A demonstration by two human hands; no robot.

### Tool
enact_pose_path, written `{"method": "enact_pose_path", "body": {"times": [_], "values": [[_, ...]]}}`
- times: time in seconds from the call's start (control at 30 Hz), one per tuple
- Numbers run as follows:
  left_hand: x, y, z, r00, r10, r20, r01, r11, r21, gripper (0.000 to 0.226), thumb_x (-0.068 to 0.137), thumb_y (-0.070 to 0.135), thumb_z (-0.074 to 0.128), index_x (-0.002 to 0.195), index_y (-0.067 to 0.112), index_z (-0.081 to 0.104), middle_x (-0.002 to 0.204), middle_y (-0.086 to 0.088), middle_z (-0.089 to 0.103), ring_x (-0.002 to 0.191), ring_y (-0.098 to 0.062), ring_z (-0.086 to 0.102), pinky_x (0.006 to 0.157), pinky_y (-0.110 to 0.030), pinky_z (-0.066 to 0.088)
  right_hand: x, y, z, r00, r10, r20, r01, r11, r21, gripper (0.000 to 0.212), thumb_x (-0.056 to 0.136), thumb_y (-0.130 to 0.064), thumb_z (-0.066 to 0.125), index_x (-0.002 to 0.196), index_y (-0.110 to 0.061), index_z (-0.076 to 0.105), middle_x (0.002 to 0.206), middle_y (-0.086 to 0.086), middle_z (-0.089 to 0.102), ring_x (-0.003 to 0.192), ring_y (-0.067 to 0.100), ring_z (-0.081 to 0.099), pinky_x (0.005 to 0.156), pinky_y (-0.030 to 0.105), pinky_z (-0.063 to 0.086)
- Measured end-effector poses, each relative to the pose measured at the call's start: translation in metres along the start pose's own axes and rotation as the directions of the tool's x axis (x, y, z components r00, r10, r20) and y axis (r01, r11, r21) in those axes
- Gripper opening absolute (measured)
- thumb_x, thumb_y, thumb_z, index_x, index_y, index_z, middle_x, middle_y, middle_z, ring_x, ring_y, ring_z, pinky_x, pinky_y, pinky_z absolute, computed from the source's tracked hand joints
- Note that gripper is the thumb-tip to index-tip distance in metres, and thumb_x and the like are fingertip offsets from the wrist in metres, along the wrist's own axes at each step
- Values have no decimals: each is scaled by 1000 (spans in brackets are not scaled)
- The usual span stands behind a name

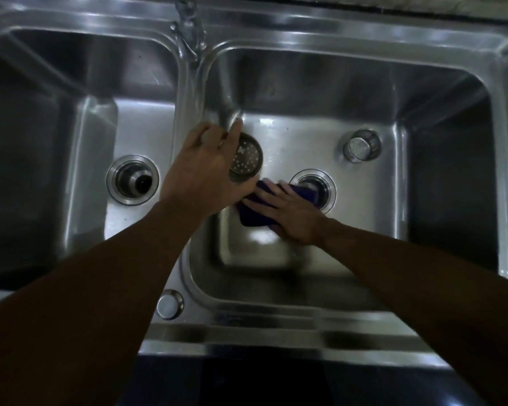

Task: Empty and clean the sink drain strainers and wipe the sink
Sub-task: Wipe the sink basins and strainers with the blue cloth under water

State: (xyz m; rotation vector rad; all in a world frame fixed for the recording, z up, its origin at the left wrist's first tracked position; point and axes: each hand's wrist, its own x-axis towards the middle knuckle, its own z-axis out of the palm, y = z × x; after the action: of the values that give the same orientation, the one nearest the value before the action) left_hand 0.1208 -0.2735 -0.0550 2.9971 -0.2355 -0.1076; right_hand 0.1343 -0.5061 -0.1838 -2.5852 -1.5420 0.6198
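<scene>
Double-basin steel sink (pixel 335 39), seen from above. Left hand (pixel 206 171) reaches across the divider into the right basin and grips 1 strainer (pixel 245 158) by its rim. The fingers curl round its near-left side, the forefinger lies along the far edge, and the perforated face tilts up toward the camera. Whether the strainer is raised off the basin floor or touching it, cannot tell. Right hand (pixel 288 210) lies flat on a dark blue cloth (pixel 252 215), fingers straight and close together, pressing it to the right basin floor. The fingertips point away from the body and a little left. The far-right corner of the cloth overlaps the flange of the right drain (pixel 324 183), which is open with no strainer seated. Key relation: the open drain lies just right of the held strainer, with the cloth and the right fingers between the 2. Judgement: wiping is in hand round the drain mouth, and the cloth must leave the flange before the left hand can seat the strainer there. A second strainer (pixel 362 148) stands at the far right of the same basin, well apart from both hands. The left drain (pixel 132 179) is also open. Faucet (pixel 188 27) sits above the divider.
</scene>
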Motion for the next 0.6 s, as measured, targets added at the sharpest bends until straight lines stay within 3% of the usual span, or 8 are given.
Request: {"method": "enact_pose_path", "body": {"times": [0.17, 0.27, 0.33, 0.47, 0.6], "values": [[1, 2, 1, 999, -31, -27, 30, 998, -55, 102, 81, 75, 44, 153, 4, 29, 131, -25, 53, 133, -41, 41, 119, -44, 29, 27, -52, 9, 985, -137, 105, 135, 991, 19, 78, 91, -28, 51, 160, -24, 15, 169, 7, 3, 155, 35, 2, 123, 54, 9], [0, 2, 1, 999, -47, -25, 44, 993, -111, 102, 79, 76, 48, 152, 6, 30, 132, -24, 48, 135, -41, 40, 115, -47, 37, -16, -45, 15, 911, -362, 198, 351, 932, 87, 75, 91, -8, 53, 158, -26, 26, 169, 4, 8, 155, 32, 6, 123, 55, 9], [-1, 2, 0, 997, -63, -35, 57, 986, -157, 102, 78, 76, 48, 152, 8, 31, 132, -22, 46, 133, -41, 42, 110, -50, 44, -37, -26, 12, 881, -397, 259, 369, 917, 151, 79, 89, -6, 58, 158, -28, 27, 169, -1, 6, 156, 28, 1, 125, 52, 2], [-1, 4, 2, 995, -76, -64, 63, 982, -176, 100, 77, 73, 51, 151, 9, 33, 127, -21, 48, 134, -40, 40, 107, -47, 44, -37, 21, -7, 918, -311, 245, 307, 950, 56, 76, 91, -11, 56, 157, -32, 26, 168, -1, 5, 156, 27, 3, 124, 49, 11], [-1, 3, 4, 995, -76, -72, 63, 984, -168, 101, 77, 69, 61, 151, 7, 34, 128, -22, 49, 137, -41, 37, 110, -44, 40, 3, 40, -28, 998, 2, 63, -4, 999, 42, 82, 85, -10, 60, 158, -27, 26, 168, 6, 10, 154, 34, 12, 121, 50, 19]]}}
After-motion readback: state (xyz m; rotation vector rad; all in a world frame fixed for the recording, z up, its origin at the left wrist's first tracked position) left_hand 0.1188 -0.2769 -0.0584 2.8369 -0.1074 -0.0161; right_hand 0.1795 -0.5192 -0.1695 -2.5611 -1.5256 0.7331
